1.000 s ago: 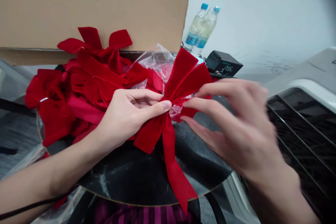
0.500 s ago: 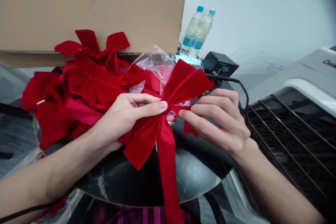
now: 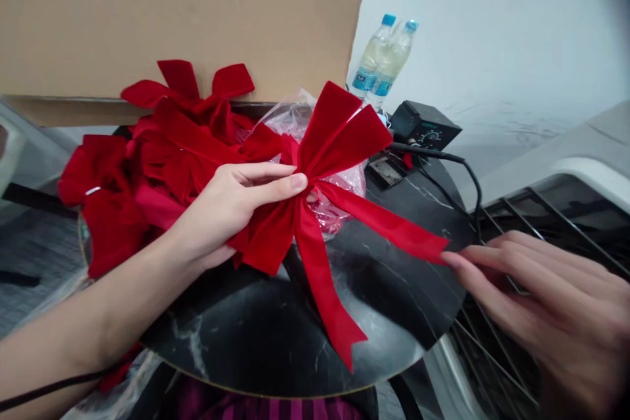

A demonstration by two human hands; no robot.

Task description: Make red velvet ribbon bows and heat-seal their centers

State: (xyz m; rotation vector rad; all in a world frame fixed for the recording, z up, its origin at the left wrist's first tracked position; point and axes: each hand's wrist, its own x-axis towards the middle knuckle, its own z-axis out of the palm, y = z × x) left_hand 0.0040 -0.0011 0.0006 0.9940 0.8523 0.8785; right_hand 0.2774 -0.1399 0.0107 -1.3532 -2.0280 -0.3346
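Observation:
Over the round black table [image 3: 236, 348], a red velvet bow [image 3: 339, 138] is pinched at its knot between the thumb and fingers of my left hand [image 3: 241, 203]. Two of its loops fan upward and one tail hangs toward the front, ending in a notched tip. The other ribbon tail [image 3: 388, 220] is drawn out straight to the right. At that tail's end, my right hand [image 3: 536, 295] pinches it between thumb and fingers; this hand is slightly blurred. Left of my left hand lies a pile of red bows [image 3: 177, 151], one with a white tie around its middle.
A large cardboard box [image 3: 197, 20] stands behind the pile. Clear plastic wrapping [image 3: 290, 115] lies behind the bow. At the back are two bottles [image 3: 378, 62] and a black box with a dial [image 3: 423, 126], its cable running right. A white appliance with a dark grille [image 3: 566, 210] borders the right.
My right hand has moved right and toward me, pulling the ribbon tail out straight. My left hand still pinches the knot. The front tail now shows its notched end over the table.

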